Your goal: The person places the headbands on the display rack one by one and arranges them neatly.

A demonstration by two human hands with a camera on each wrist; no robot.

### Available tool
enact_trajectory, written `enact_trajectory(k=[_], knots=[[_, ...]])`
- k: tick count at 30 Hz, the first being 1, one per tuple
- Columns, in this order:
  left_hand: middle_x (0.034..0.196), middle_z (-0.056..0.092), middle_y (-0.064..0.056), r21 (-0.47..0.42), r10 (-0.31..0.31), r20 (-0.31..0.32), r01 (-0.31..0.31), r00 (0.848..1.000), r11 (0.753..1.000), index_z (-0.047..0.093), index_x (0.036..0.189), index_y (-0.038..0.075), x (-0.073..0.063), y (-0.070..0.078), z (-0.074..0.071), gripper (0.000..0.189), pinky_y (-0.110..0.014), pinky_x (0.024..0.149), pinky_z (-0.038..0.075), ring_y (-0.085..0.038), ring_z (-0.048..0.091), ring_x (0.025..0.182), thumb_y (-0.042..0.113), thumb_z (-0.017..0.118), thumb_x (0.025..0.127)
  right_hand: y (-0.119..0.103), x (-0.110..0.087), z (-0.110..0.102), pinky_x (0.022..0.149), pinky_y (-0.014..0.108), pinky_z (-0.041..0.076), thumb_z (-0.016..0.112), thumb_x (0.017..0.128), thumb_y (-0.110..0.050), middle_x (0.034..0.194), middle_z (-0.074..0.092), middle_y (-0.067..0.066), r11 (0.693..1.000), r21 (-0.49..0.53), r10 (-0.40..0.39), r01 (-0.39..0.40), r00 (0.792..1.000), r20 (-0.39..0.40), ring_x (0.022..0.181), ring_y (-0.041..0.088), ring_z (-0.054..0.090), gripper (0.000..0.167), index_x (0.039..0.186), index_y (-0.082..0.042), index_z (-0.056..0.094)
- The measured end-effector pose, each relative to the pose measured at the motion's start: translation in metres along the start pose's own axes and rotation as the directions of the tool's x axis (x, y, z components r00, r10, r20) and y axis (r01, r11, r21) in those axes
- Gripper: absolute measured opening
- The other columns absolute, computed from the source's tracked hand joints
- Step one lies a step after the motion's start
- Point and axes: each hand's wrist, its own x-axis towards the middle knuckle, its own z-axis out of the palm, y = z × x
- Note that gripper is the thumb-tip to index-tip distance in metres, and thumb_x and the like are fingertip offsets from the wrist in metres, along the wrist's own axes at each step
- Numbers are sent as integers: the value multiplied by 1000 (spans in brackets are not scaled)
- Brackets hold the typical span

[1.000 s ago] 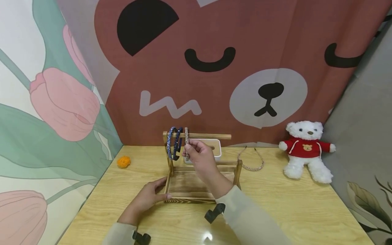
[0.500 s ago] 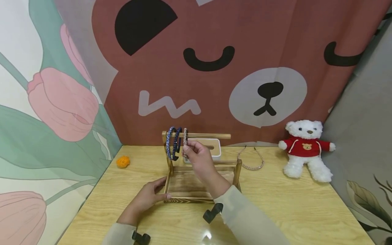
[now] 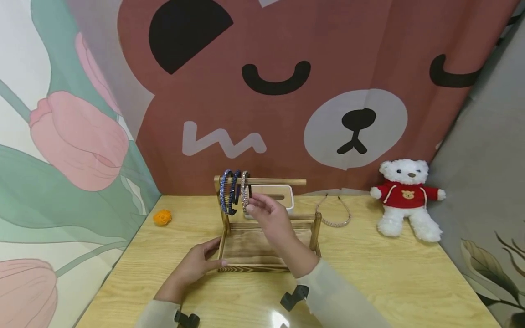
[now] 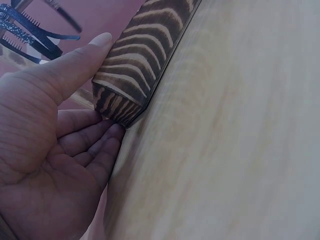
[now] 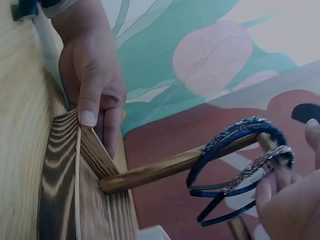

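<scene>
A wooden rack (image 3: pixel 262 269) with a striped grain stands on the table. My left hand (image 3: pixel 196 264) holds its front left corner, thumb on top and fingers against the side; the left wrist view shows this grip on the base (image 4: pixel 142 55). On the rack's upper bar (image 3: pixel 283 181) hang two dark blue glittery headbands (image 3: pixel 224 191) near the post. Just right of them hangs a pinkish sparkly headband (image 3: pixel 244 187). My right hand (image 3: pixel 275 223) is right beside it, fingers loosely extended at its band; in the right wrist view the thumb (image 5: pixel 312 130) stands apart from it.
Behind the rack is a white-rimmed box (image 3: pixel 287 200) with a wooden lid. Another pinkish headband (image 3: pixel 336 223) lies on the table to the right. A white teddy bear (image 3: pixel 406 200) in a red hoodie sits at far right. An orange ball-like flower (image 3: pixel 162 217) lies at left.
The pinkish headband has slid slightly left along the bar. My right hand, which pinched it earlier, has loosened and drawn slightly right. My left hand keeps its hold on the rack.
</scene>
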Motion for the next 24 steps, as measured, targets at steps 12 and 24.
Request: enact_trajectory(k=[12,24], knots=[[167,50,-21,17,-22,-1,22,1000,1000,45,165,2,-1,1,0,86,-52,127,41,-42,51,153,27,88,95,15,-34,-104,93,16,59,80,101,-9,114,72,8,965,-161,-242,208,942,-231,105,13,69,30,126,3,69],[168,48,-21,9,-28,-2,28,1000,1000,45,165,2,0,-1,1,89,-52,127,41,-42,50,154,30,89,94,83,-17,-259,103,56,58,85,99,-25,120,78,17,668,-741,-247,68,959,-136,114,35,72,33,122,-4,76]])
